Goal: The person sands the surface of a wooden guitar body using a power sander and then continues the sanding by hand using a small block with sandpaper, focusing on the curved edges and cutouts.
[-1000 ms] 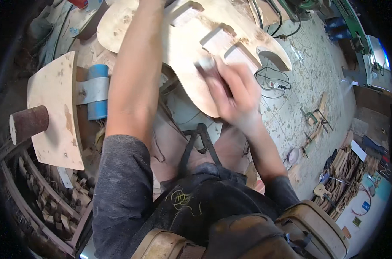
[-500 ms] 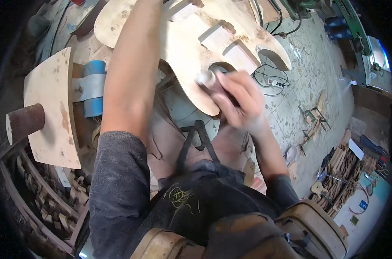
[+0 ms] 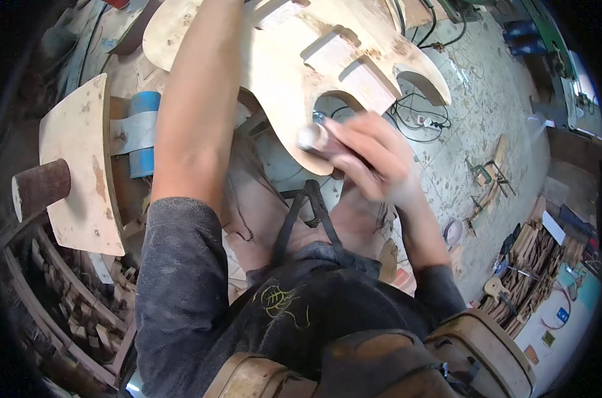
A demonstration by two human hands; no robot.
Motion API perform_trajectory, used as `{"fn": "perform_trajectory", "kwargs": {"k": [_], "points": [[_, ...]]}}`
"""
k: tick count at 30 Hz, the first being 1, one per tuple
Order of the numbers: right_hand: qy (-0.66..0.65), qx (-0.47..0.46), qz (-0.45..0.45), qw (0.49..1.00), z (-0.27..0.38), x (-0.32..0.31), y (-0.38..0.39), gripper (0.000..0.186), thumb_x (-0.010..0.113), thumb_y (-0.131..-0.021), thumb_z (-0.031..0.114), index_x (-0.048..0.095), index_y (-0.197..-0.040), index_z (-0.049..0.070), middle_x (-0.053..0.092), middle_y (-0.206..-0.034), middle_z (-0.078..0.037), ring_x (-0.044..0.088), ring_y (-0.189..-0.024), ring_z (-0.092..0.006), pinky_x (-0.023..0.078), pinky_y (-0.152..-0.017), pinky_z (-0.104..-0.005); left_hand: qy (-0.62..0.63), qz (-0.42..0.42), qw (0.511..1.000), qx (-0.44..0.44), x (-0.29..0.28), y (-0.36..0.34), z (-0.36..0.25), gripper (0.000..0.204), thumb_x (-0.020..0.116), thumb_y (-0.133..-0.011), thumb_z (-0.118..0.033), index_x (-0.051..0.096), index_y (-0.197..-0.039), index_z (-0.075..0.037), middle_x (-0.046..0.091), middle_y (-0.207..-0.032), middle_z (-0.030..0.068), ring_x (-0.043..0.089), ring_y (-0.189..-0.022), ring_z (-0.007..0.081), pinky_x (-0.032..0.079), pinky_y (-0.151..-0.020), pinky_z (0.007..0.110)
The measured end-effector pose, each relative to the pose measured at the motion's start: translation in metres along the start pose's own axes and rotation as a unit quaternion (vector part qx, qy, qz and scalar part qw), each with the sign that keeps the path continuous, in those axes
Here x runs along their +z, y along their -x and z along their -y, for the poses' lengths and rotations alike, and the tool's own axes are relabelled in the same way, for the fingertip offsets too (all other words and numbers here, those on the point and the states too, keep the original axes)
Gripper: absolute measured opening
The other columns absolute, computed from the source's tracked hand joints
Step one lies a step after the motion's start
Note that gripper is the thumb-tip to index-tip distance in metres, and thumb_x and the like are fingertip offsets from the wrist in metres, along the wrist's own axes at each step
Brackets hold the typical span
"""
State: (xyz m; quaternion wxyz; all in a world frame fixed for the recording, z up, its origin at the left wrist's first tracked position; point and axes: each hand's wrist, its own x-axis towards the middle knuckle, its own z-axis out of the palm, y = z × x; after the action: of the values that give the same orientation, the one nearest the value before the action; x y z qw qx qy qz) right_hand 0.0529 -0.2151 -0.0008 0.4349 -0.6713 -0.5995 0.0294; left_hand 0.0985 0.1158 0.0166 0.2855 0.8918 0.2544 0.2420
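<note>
A pale wooden guitar body (image 3: pixel 274 60) with rectangular cavities lies at the top, reaching over my lap. My right hand (image 3: pixel 371 149) grips a short reddish-brown sanding cylinder (image 3: pixel 321 140) with a pale end at the body's lower horn, beside a curved cutout; the hand is motion-blurred. My left forearm (image 3: pixel 198 126) stretches over the body past the upper edge, so that hand is out of view.
To the left stands a pale board (image 3: pixel 82 139) carrying a brown cylinder (image 3: pixel 39 189), with a blue cylinder (image 3: pixel 144 162) behind it. Power cables (image 3: pixel 417 119) and a clamped wooden piece (image 3: pixel 490 172) lie on the tiled floor. Stacked wood strips (image 3: pixel 526 259) sit at lower right.
My right hand and the sanding cylinder have moved down and slightly right toward the horn's tip, uncovering the curved cutout. The whole view has shifted slightly.
</note>
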Motion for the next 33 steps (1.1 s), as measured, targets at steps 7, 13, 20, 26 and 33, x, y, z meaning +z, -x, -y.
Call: {"fn": "perform_trajectory", "kwargs": {"k": [7, 13, 20, 26, 33], "points": [[-0.041, 0.039, 0.016, 0.998, 0.001, -0.007, 0.02, 0.039, 0.077, -0.087, 0.014, 0.07, -0.122, -0.003, 0.069, -0.104, -0.016, 0.068, -0.086, -0.033, 0.055, -0.072, -0.0402, -0.005, -0.006, 1.0, 0.001, -0.006, 0.002, -0.001, 0.054, 0.069, -0.09, -0.042, 0.064, -0.125, -0.001, 0.064, -0.126, 0.0197, 0.065, -0.112, 0.0325, 0.051, -0.097, 0.045], [0.006, 0.091, 0.032, 0.995, -0.002, -0.012, 0.045, 0.043, 0.077, -0.087, 0.011, 0.069, -0.127, 0.0, 0.069, -0.103, -0.015, 0.069, -0.088, -0.0308, 0.056, -0.075, -0.0377, -0.003, -0.006, 1.0, 0.006, -0.006, 0.002, -0.003, 0.055, 0.069, -0.09, -0.041, 0.063, -0.127, 0.0, 0.063, -0.129, 0.0205, 0.064, -0.114, 0.033, 0.051, -0.098, 0.045], [0.071, 0.06, -0.127, 0.988, 0.011, 0.004, -0.004, 0.041, 0.08, -0.084, 0.011, 0.072, -0.123, 0.001, 0.071, -0.101, -0.014, 0.07, -0.084, -0.0288, 0.057, -0.071, -0.0356, -0.003, -0.007, 1.0, 0.009, -0.004, 0.002, -0.004, 0.057, 0.069, -0.091, -0.041, 0.062, -0.129, 0.001, 0.062, -0.132, 0.0214, 0.063, -0.116, 0.0336, 0.05, -0.099, 0.045], [0.099, 0.01, -0.023, 0.995, 0.016, 0.005, -0.015, 0.042, 0.079, -0.084, 0.013, 0.072, -0.124, 0.002, 0.071, -0.1, -0.01, 0.069, -0.086, -0.0273, 0.058, -0.07, -0.0364, -0.009, -0.01, 1.0, 0.003, -0.007, 0.005, -0.002, 0.058, 0.069, -0.091, -0.04, 0.061, -0.131, 0.002, 0.061, -0.134, 0.0222, 0.063, -0.118, 0.0341, 0.05, -0.1, 0.046], [0.145, 0.118, -0.013, 0.982, 0.005, -0.013, 0.07, 0.045, 0.079, -0.084, 0.011, 0.071, -0.128, 0.006, 0.068, -0.102, -0.01, 0.068, -0.086, -0.0271, 0.056, -0.071, -0.0367, -0.02, -0.02, 1.0, 0.011, -0.011, 0.006, -0.006, 0.06, 0.069, -0.092, -0.04, 0.059, -0.133, 0.003, 0.06, -0.137, 0.0231, 0.062, -0.12, 0.0347, 0.049, -0.101, 0.046]]}}
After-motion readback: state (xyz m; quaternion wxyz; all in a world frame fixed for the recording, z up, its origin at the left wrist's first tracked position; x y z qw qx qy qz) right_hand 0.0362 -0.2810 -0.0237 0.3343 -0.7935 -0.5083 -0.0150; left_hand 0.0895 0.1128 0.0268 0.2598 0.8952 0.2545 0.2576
